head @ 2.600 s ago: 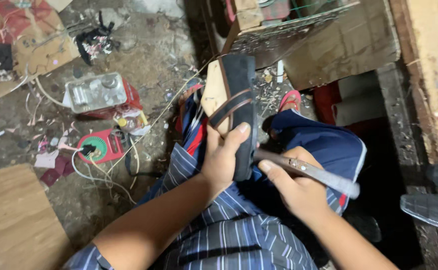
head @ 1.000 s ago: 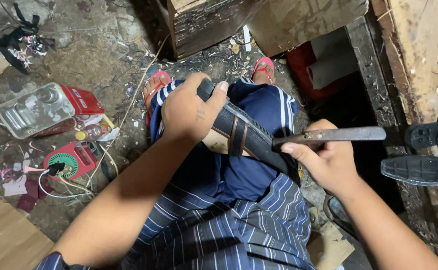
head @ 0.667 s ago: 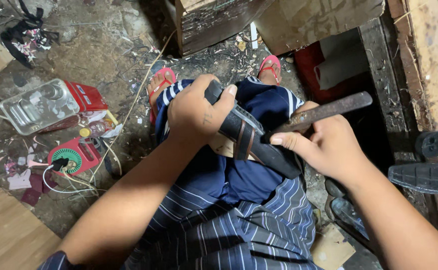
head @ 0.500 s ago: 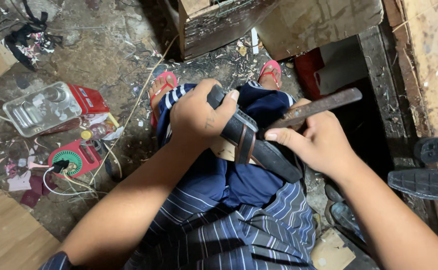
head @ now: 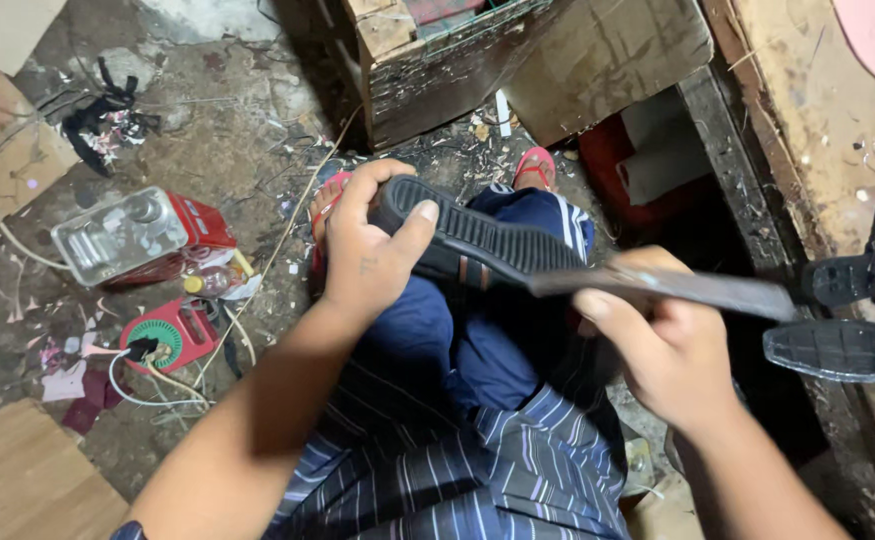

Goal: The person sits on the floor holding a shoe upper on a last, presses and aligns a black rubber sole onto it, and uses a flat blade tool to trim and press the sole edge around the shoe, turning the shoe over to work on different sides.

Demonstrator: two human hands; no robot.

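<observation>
My left hand (head: 372,255) grips the front end of a black sandal (head: 477,240), turned so its ribbed sole faces up, over my lap in blue trousers (head: 457,340). My right hand (head: 662,345) is closed on a long flat metal blade (head: 677,287), a knife or file, which lies along the sandal's right edge and sticks out to the right. My feet in red flip-flops (head: 535,165) rest on the dirt floor beyond my knees.
A clear plastic box on a red case (head: 127,235) and a red-and-green device with a white cord (head: 167,335) lie at the left. A wooden crate (head: 427,60) stands ahead. Black soles (head: 842,345) sit on a wooden bench (head: 817,120) at the right. A wooden board (head: 17,480) is bottom left.
I have turned the sandal from strap side up to sole up. The blade has swung from pointing up-right to lying almost level along the sandal's edge.
</observation>
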